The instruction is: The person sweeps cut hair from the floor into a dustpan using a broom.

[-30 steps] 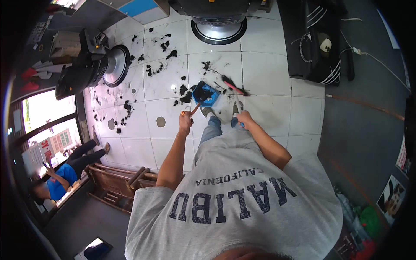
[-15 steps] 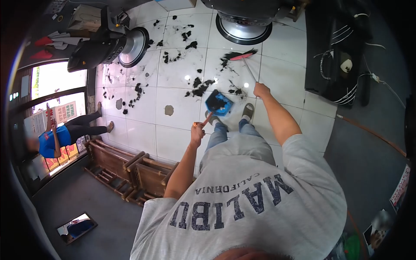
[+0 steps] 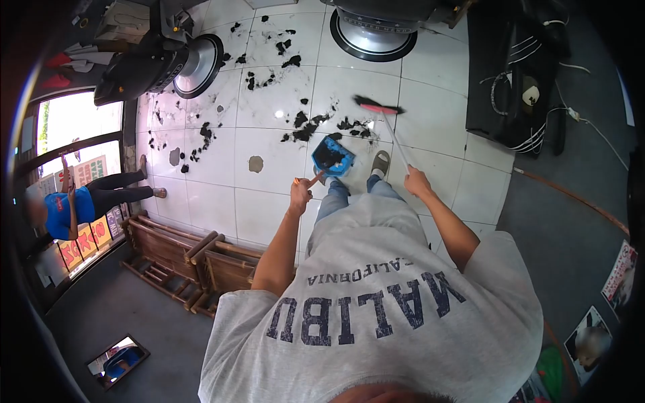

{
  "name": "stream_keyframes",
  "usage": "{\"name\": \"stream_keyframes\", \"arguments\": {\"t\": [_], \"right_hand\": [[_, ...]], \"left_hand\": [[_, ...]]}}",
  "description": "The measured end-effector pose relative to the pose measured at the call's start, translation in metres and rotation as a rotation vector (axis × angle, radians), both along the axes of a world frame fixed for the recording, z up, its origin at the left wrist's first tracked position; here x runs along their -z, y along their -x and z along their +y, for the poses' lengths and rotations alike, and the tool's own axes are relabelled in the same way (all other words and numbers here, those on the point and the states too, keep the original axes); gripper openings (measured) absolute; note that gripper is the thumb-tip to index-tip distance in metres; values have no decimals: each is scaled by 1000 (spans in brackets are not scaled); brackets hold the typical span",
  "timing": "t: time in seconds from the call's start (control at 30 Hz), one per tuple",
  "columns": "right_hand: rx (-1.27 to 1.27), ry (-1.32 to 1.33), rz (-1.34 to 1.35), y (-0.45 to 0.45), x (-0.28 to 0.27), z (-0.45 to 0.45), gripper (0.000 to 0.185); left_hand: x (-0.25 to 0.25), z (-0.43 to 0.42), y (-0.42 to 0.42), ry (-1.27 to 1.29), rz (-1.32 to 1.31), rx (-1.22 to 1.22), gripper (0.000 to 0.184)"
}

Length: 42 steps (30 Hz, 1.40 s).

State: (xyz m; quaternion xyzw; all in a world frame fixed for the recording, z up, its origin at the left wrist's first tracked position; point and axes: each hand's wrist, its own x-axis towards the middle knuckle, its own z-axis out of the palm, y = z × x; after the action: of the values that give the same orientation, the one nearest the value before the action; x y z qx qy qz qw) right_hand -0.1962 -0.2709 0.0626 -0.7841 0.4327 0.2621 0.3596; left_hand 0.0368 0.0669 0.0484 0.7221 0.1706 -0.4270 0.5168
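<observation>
My right hand [image 3: 418, 181] is closed around the pale handle of a broom [image 3: 381, 108] with a pinkish-red head and dark bristles. The broom head is over the white tiles, just beyond some clumps of dark hair [image 3: 308, 126]. In my left hand [image 3: 300, 193] is the reddish handle of a blue dustpan [image 3: 345, 163], the fingers wrapped round it. Dark hair lies inside the dustpan, which is down by my feet with its mouth facing the clumps. More hair is scattered over the tiles ahead and to the left.
Two barber chairs with round metal bases [image 3: 373, 41] [image 3: 199, 66] stand ahead and at left. A bamboo bench [image 3: 164, 252] lines the left side. A person in a blue shirt [image 3: 70, 211] is by the glass door. Cables hang from a black cabinet [image 3: 494, 101] at right.
The broom has been drawn toward me and slightly right, my right hand coming back nearer my body. Some hair near the dustpan has shifted. The dustpan stays by my feet.
</observation>
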Motion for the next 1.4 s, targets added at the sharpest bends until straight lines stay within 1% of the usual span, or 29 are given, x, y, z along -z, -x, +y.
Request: {"name": "stream_keyframes", "arguments": {"t": [0.1, 0.17, 0.23, 0.3, 0.4, 0.47, 0.5, 0.57, 0.63, 0.7, 0.73, 0.77, 0.8, 0.83, 0.87, 0.93, 1.03, 1.13, 1.17, 1.2, 1.23, 1.27, 1.3, 1.33, 1.37, 1.4], "right_hand": [[17, -69, 62, -37, 23, -21, 47], [51, -172, 179, -74, -10, -20, 47], [-187, -73, 212, -74, 27, 13, 48], [-162, -8, 161, -62, 35, 58, 45], [-18, -232, 145, -37, 2, 72, 41], [186, -259, -9, -6, -36, 76, 40], [283, -273, -90, 8, -48, 76, 39], [373, -173, -121, 31, -50, 71, 39], [454, -170, -147, 48, -14, 47, 39], [634, -318, -107, 26, 6, 29, 40], [725, -391, -88, 15, 13, 23, 40], [745, -397, -112, 0, 23, 37, 40], [766, -399, -138, -21, 35, 59, 40], [774, -424, -113, -39, 45, 86, 39], [776, -450, -90, -55, 49, 112, 39], [781, -540, -136, -81, 20, 147, 23], [810, -703, -115, -85, -3, 159, 19], [798, -730, -167, -72, -49, 149, 26], [747, -663, -182, -71, -53, 148, 29], [697, -598, -193, -68, -56, 149, 32], [645, -532, -208, -67, -56, 150, 35], [595, -491, -199, -70, -44, 150, 39], [543, -451, -189, -75, -19, 152, 43], [494, -414, -179, -80, -9, 156, 47], [482, -442, -157, -83, -1, 164, 49], [471, -470, -135, -89, 2, 174, 52]], "left_hand": [[-3, -9, -6, -22, 7, -12, 15], [-4, -11, -9, -31, -9, 24, 15], [9, -10, -11, -17, -3, 54, 16], [17, -17, -13, -3, -2, 76, 16], [26, -18, -12, -10, 2, 121, 16], [38, -14, -18, -21, 3, 181, 17], [38, -14, -21, -11, -20, 173, 17], [33, -12, -30, 2, -73, 149, 19], [27, -13, -42, 24, -76, 123, 22], [13, -21, -54, 11, -60, 102, 23], [22, -18, -62, 27, -52, 159, 23], [32, -15, -64, 23, -35, 144, 23], [31, -21, -66, 23, -19, 130, 23], [32, -28, -70, 27, -5, 111, 23], [44, -31, -74, 18, 4, 162, 22], [73, -23, -74, -7, 32, 255, 21], [74, -23, -68, -96, -40, 289, 21], [62, -15, -77, -128, -50, 324, 20], [60, -11, -82, -143, -53, 352, 5], [76, 0, -87, -166, -79, 446, 11], [111, 16, -98, -226, -188, 693, 26], [145, 30, -106, -306, -356, 988, 41], [172, 42, -110, -323, -494, 1153, 56], [163, 36, -106, -339, -306, 976, 55], [152, 34, -106, -288, -260, 873, 46], [152, 35, -106, -237, -216, 769, 38]]}}
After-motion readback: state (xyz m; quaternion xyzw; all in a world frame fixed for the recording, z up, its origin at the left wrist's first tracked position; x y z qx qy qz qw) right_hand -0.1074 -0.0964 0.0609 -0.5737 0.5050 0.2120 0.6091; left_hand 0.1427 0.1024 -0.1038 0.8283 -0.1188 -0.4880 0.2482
